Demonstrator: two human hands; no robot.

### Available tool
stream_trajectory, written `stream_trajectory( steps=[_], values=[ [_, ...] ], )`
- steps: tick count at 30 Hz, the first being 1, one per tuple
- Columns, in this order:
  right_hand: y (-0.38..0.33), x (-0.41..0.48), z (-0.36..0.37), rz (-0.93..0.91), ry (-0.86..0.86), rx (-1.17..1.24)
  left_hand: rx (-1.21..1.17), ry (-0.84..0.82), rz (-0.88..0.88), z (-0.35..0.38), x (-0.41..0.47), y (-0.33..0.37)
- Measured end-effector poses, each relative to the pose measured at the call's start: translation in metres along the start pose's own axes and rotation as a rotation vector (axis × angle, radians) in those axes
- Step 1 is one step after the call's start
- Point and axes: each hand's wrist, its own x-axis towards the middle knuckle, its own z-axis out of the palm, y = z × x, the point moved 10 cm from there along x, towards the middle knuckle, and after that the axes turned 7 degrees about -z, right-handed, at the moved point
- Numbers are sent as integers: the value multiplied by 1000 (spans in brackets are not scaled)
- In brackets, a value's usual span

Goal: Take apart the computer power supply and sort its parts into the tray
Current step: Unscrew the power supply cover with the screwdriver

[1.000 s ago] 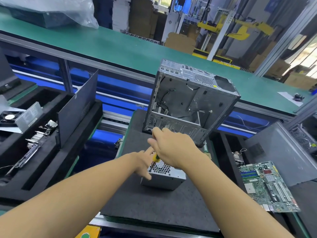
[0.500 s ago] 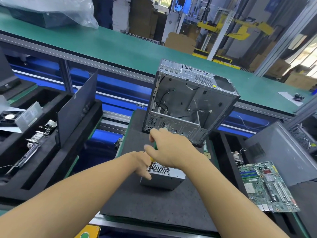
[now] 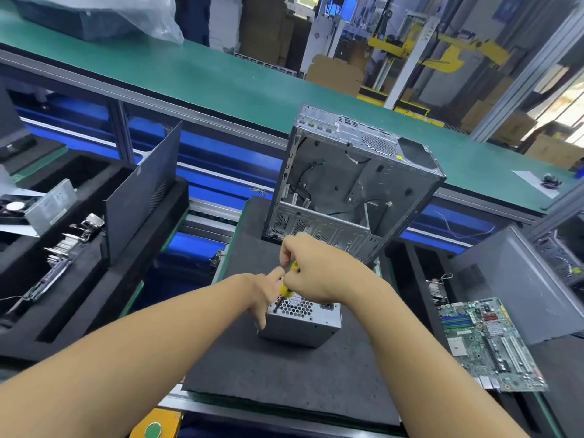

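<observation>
A small silver power supply (image 3: 311,324) stands on the dark foam mat (image 3: 284,374), its honeycomb grille facing up. My right hand (image 3: 316,273) grips the yellow-and-green handle of a screwdriver (image 3: 286,287), whose tip meets the top left corner of the supply. My left hand (image 3: 264,290) rests against the supply's left side, fingers pointing down along it and touching the screwdriver. The black foam tray (image 3: 79,279) lies to the left and holds a fan, a metal cover and several small parts.
An emptied metal computer case (image 3: 350,188) stands upright just behind the supply. A green motherboard (image 3: 486,343) lies to the right, beside a grey side panel (image 3: 512,279). A dark panel (image 3: 142,191) stands on edge in the left tray. A green conveyor (image 3: 221,80) runs behind.
My right hand has turned slightly on the screwdriver handle and more of the yellow-and-green handle shows. The left hand and the supply stay in place.
</observation>
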Motion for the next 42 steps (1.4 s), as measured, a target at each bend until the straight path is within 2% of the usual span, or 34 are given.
stream_trajectory(
  steps=[5, 8, 18, 23, 27, 30, 35, 39, 42],
  values=[
    [0, 1, -3, 27, 69, -164, -25, -37, -41, 1, 0, -5],
    [0, 4, -3, 18, 100, -170, -23, -17, -46, -2, -3, -4],
    [-6, 6, -3, -41, 23, -66, -68, 59, -29, -3, -5, -1],
    [-4, 7, -1, -13, 67, -185, -54, 25, -17, 3, -1, -4],
    [1, 9, -6, 25, 121, -234, -137, 83, -2, -1, 2, -4],
    [-2, 9, -6, -26, 115, -142, -109, 98, -3, -1, 1, -3],
    [-12, 6, 1, -153, 6, -11, -93, 37, -15, 4, -1, -5],
    [-7, 6, 1, -122, 49, -142, -81, -16, -63, 12, 3, -8],
    [-1, 5, -4, -77, 116, -195, -83, 9, -69, 11, 6, -8]
  ],
)
